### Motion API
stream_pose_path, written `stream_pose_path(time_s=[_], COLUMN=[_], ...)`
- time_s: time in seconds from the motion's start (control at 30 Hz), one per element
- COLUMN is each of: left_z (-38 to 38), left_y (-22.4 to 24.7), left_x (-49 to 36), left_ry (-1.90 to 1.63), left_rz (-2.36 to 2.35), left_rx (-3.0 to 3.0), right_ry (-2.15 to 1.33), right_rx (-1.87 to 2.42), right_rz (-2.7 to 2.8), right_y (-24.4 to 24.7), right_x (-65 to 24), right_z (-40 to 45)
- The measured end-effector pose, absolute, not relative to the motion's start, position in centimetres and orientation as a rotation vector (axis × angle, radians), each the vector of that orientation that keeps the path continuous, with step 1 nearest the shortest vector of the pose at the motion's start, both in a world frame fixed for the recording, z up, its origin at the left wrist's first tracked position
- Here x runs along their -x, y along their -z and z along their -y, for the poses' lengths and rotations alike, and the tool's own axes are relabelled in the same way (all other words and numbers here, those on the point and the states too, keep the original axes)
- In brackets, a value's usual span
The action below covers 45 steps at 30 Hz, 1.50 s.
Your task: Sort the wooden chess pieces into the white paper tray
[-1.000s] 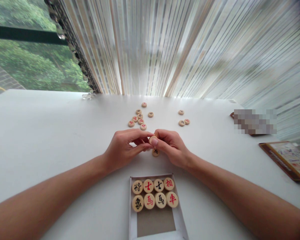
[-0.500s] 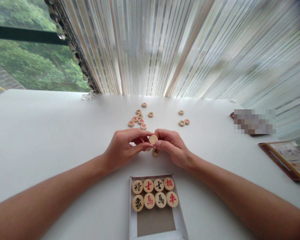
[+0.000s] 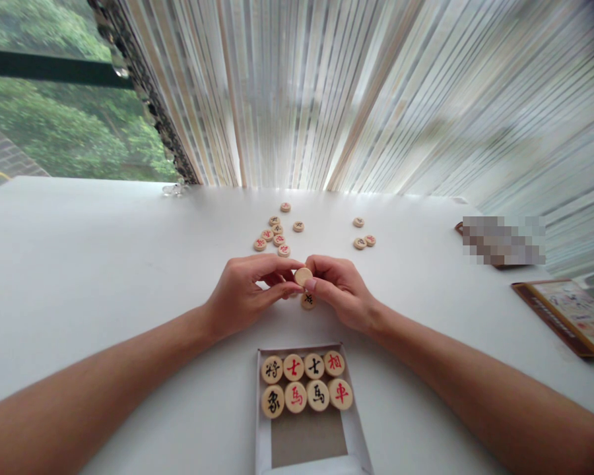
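Observation:
Between my two hands is a round wooden Chinese chess piece (image 3: 303, 276), its blank side towards me. The thumb and fingertips of my left hand (image 3: 257, 290) pinch it from the left. From the right, my right hand (image 3: 341, 290) grips it with thumb and curled fingers. Just below them a piece with a black character (image 3: 307, 301) lies on the table, and another beside it is mostly hidden by my left fingers. Nearer to me, an open white box (image 3: 264, 429) holds two rows of pieces with red and black characters, over a bare brown bottom.
Several loose chess pieces (image 3: 278, 240) lie beyond my hands, partly touching one another. Three more pieces (image 3: 360, 243) sit farther right. Two brown-edged cards or boards (image 3: 549, 316) lie at the right of the white table (image 3: 103, 264). A striped curtain (image 3: 297, 99) hangs behind.

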<state>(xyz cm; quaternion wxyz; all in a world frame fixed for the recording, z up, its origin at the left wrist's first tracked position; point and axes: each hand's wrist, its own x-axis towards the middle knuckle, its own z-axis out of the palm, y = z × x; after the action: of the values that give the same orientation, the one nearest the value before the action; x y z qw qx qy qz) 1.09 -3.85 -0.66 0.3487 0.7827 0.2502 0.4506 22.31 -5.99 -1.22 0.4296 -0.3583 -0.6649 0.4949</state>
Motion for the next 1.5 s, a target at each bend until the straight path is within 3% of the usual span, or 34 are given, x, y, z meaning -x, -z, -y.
stream_pose_path(time_s=[1.5], left_z=[3.89], left_y=[0.52], left_x=[-1.12], left_ry=[-1.154], left_rz=[-0.674], left_rx=[-2.024], right_ry=[-1.161], right_rx=[0.927], right_rz=[1.68], right_y=[0.98], right_x=[-22.34], right_z=[5.96])
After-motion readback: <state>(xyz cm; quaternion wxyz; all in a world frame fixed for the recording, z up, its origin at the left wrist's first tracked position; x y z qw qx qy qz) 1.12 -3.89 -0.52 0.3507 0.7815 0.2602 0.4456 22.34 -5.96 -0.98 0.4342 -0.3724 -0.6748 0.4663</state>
